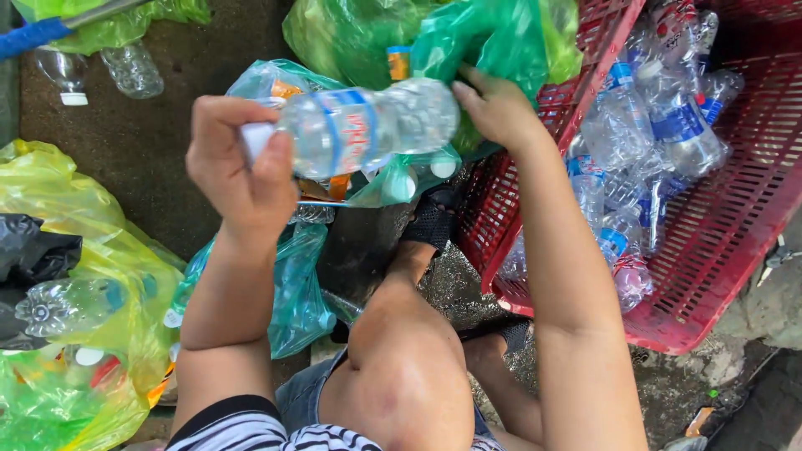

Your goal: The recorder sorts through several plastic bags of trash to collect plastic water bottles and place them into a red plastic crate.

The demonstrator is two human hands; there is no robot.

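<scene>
The clear plastic water bottle with the blue-and-red label (368, 129) is blurring, and its cap end is hiding inside the left hand (238, 171). The right hand (499, 108) is showing only its back, its fingertips lying behind the bottle's base. The red slatted plastic crate (735, 217) is running off the top and right edges. The blue-handled tool (38, 35) is getting cut off at the left.

Dark wet concrete floor (142, 142), daylight; red plastic crate (735, 234) right, yellow bags (75, 209) left.
</scene>
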